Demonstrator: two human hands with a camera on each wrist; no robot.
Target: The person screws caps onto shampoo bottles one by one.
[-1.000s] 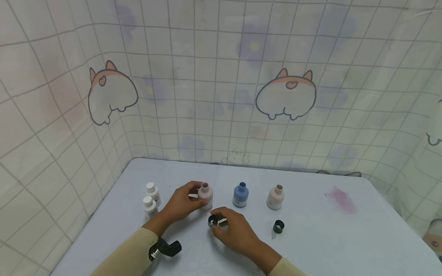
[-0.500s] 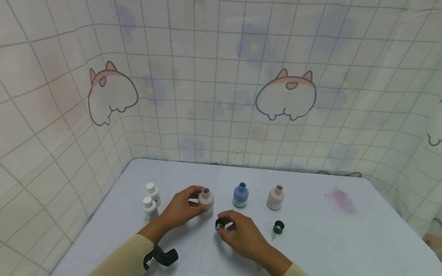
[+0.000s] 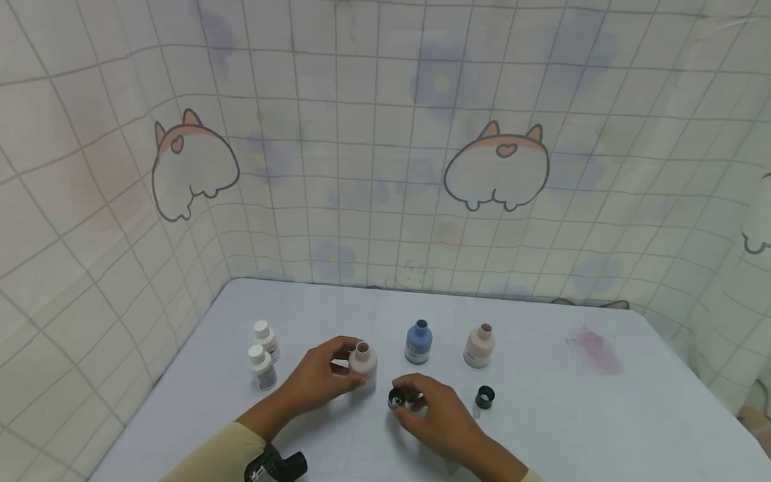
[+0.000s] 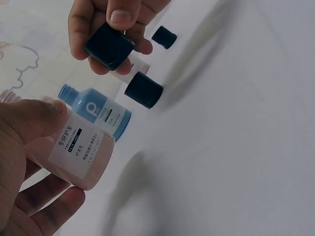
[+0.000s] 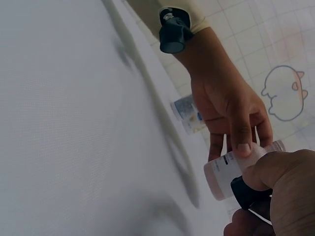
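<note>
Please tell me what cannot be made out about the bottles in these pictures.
- Held pink bottle, left wrist view: shoulder partly covered by the left hand.
- Unheld pink bottle, left wrist view: mostly hidden by the right hand and a black cap.
- Nearer white-capped bottle, head view: print too small to read.
- Blue bottle, head view: opening too small to show contents.

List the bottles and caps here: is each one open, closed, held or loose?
Left pink bottle: uncapped, held in left hand
Blue bottle: uncapped, upright on table
Right pink bottle: uncapped, upright
Front white bottle: capped, upright
Rear white bottle: capped, upright
Held black cap: off, pinched in right hand
Left loose cap: off, on table
Right loose cap: off, on table
</note>
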